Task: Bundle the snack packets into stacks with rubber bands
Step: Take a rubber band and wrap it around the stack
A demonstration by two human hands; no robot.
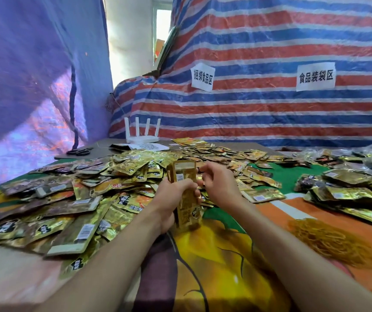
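Observation:
My left hand [171,199] grips an upright stack of gold snack packets [186,176] around its middle, above the patterned cloth. My right hand [218,185] is right beside the stack with fingers curled and fingertips pinched at the stack's right edge; a rubber band there is too small to make out. A big heap of loose gold packets [79,194] spreads left and behind. A pile of yellow rubber bands [329,239] lies on the cloth at the right.
More gold packets [356,194] lie in a group at the right. A white router [142,131], a printed sheet [149,147] and black scissors [79,152] sit on a board at the back. Striped tarpaulin [270,109] with two paper signs walls the far side.

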